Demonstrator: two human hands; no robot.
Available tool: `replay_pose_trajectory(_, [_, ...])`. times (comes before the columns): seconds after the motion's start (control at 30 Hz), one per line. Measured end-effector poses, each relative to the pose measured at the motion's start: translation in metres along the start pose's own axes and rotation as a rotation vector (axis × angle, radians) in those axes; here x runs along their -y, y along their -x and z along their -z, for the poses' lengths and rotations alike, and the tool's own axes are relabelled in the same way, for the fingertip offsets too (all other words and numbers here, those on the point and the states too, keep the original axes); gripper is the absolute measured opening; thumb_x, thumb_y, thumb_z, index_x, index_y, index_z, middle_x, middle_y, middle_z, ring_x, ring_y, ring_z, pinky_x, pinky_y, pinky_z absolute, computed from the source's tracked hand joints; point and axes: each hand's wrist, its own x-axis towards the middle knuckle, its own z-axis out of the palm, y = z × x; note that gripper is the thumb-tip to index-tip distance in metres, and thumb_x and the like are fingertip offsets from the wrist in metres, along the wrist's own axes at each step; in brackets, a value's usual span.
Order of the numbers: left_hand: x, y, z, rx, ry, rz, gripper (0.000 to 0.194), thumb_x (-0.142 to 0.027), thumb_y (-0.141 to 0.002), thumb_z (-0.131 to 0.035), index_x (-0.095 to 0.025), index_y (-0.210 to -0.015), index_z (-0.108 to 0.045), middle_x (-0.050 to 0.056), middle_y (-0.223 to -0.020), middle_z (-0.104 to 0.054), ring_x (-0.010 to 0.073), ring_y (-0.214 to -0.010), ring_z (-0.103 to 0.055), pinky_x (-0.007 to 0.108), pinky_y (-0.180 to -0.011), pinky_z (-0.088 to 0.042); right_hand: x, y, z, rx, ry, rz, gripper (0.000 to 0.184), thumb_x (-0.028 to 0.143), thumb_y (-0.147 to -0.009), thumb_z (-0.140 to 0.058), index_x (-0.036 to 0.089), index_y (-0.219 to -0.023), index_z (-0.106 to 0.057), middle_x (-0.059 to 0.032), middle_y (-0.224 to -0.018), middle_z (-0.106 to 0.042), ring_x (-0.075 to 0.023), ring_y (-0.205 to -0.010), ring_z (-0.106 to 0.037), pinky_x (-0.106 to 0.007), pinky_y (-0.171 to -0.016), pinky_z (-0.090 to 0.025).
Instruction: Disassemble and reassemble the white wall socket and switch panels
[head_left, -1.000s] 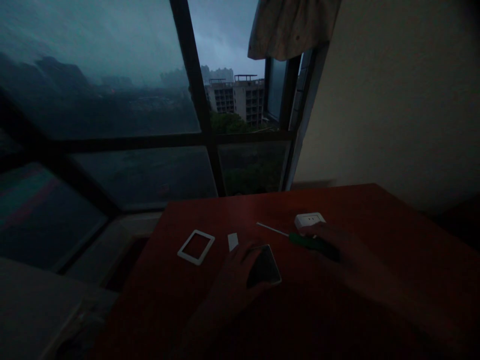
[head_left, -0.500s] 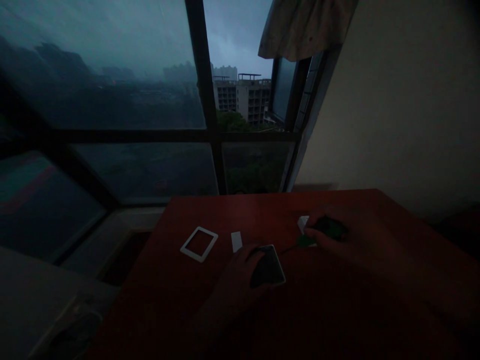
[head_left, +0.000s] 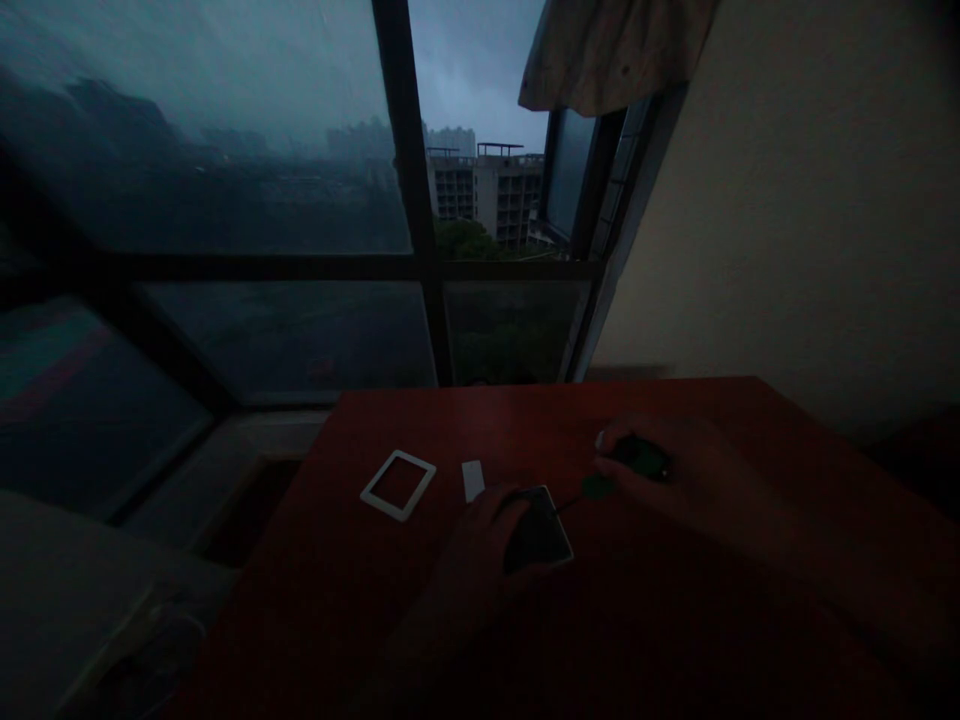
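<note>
My left hand (head_left: 487,535) curls around a square wall switch panel (head_left: 541,535), dark in the middle with a thin white rim, which lies on the table. My right hand (head_left: 660,465) is closed round a screwdriver (head_left: 598,487) with a green handle. Its thin dark shaft points left, and the tip meets or overlaps the panel's upper right edge; contact is hard to judge in the dim light. Just beyond the left fingers is a small white rectangular plate (head_left: 472,479). Farther left lies an open white square frame (head_left: 399,486). A bit of white shows at the right fingertips, mostly hidden.
The reddish-brown table (head_left: 555,410) stands against large dark-framed windows (head_left: 277,270). A pale wall (head_left: 787,230) rises on the right, and a short curtain (head_left: 615,60) hangs at the top. The room is very dim.
My right hand has moved left with the screwdriver, bringing its tip to the panel's edge. The white piece beside that hand is now mostly covered. My left hand has hardly moved.
</note>
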Motion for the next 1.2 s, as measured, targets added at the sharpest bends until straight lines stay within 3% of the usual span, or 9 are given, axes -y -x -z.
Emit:
replay_pose_trajectory(0.7, [-0.002,-0.001,0.001,0.008,0.006,0.002,0.066,-0.04,-0.069,-0.08,-0.026,-0.125,-0.051,0.008,-0.138,-0.045,0.0308,-0.122,-0.048,0.049,-0.103,-0.041,0.005,-0.003,0.004,0.029,0.002,0.027,0.012,0.033,-0.087,-0.055,0.023,-0.09,-0.061,-0.0024,-0.084,-0.072,-0.0169,-0.072,-0.066,-0.026,-0.057,-0.046])
replay_pose_trajectory(1.2, [0.0,0.001,-0.001,-0.001,0.029,-0.008,0.07,-0.037,-0.069,-0.08,-0.028,-0.13,-0.047,0.007,-0.14,-0.043,0.0306,-0.124,-0.045,0.049,-0.105,-0.04,0.014,-0.01,0.002,0.05,0.109,0.04,0.01,0.031,-0.085,-0.058,0.021,-0.084,-0.057,0.0004,-0.072,-0.067,-0.0135,-0.061,-0.061,-0.024,-0.054,-0.038])
